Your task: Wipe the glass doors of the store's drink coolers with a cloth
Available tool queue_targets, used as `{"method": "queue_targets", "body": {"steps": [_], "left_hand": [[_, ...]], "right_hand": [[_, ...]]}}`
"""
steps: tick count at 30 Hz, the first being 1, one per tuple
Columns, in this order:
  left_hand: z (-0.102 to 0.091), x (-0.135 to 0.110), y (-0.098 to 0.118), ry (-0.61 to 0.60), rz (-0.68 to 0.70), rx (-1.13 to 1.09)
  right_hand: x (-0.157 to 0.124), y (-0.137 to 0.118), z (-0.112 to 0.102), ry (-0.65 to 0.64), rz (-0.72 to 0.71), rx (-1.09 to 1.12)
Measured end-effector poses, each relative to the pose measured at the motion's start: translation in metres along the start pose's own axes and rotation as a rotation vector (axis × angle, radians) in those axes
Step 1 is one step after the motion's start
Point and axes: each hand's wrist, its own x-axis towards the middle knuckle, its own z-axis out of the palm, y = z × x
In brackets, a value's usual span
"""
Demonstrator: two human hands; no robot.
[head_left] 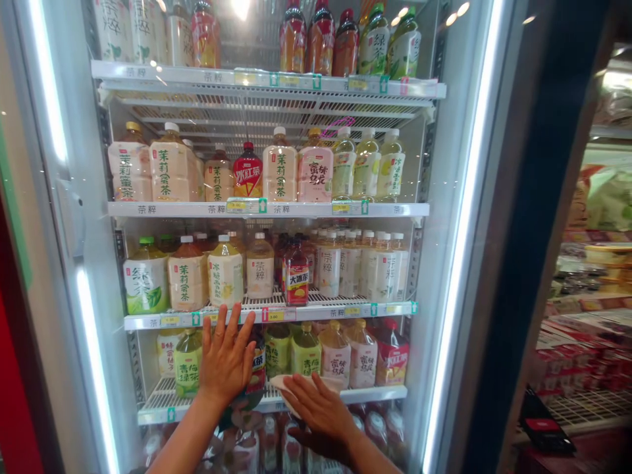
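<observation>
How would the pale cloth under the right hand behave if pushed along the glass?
Likely floppy: the cloth lies flattened under the right hand. Probably light, and should slide easily on the smooth glass door, perhaps bunching at its free edge.

The fridge's glass door (439, 171) is smooth and glossy, throwing back bright lamp glints. The pale cloth (286, 384) against it looks soft and matt. Behind the pane, the wire shelves (276, 108) are white-coated metal, the tea bottles (344, 168) are clear, shiny plastic with satin printed labels, and the door frame (538, 197) is dark and sleek
</observation>
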Motion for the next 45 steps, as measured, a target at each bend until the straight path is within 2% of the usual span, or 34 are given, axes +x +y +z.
{"method": "queue_targets", "body": {"steps": [1,3,7,9,10,11,13,17,20,23,29,32,35,41,43,45], "left_hand": [[0.0,0.0,0.0,0.002,0.0,-0.002],[0.0,0.0,0.0,0.005,0.0,-0.005],[0.001,0.0,0.0,0.007,-0.002,-0.003],[0.001,0.0,0.0,0.007,-0.002,-0.001],[0.001,0.0,0.0,0.007,0.0,0.001],[0.001,0.0,0.0,0.007,0.001,0.004],[0.001,0.0,0.0,0.006,0.002,0.007],[0.0,-0.001,0.0,0.0,-0.002,0.006],[-0.002,-0.001,0.001,-0.008,-0.006,0.01],[-0.003,-0.001,0.001,-0.005,-0.004,0.015],[-0.002,0.001,0.001,-0.005,-0.001,0.018],[-0.002,0.001,0.001,-0.002,-0.004,0.019],[-0.001,0.0,0.001,-0.005,-0.003,0.016],[-0.002,0.0,0.001,-0.001,-0.011,0.023],[-0.003,0.0,0.001,-0.005,-0.012,0.02],[-0.003,0.0,0.001,-0.008,-0.011,0.015]], "right_hand": [[0.001,0.012,-0.005,-0.027,-0.021,-0.005],[0.025,0.054,-0.023,-0.059,0.033,-0.049],[0.111,0.15,-0.063,0.049,0.37,-0.169],[0.141,0.172,-0.072,0.088,0.452,-0.197],[0.148,0.173,-0.073,0.095,0.466,-0.202],[0.149,0.167,-0.07,0.095,0.461,-0.201],[0.137,0.139,-0.058,0.075,0.419,-0.188],[0.077,0.056,-0.024,-0.015,0.224,-0.14],[0.042,0.018,-0.011,-0.073,0.066,-0.067],[0.046,0.024,-0.017,-0.095,0.02,-0.029],[0.145,0.103,-0.047,0.011,0.296,-0.148],[0.17,0.112,-0.048,0.048,0.37,-0.155],[0.152,0.082,-0.034,0.042,0.387,-0.125],[0.055,-0.02,0.008,-0.024,0.235,-0.036],[0.042,-0.031,0.011,-0.031,0.219,-0.03],[0.052,-0.022,0.007,-0.027,0.241,-0.028]]}}
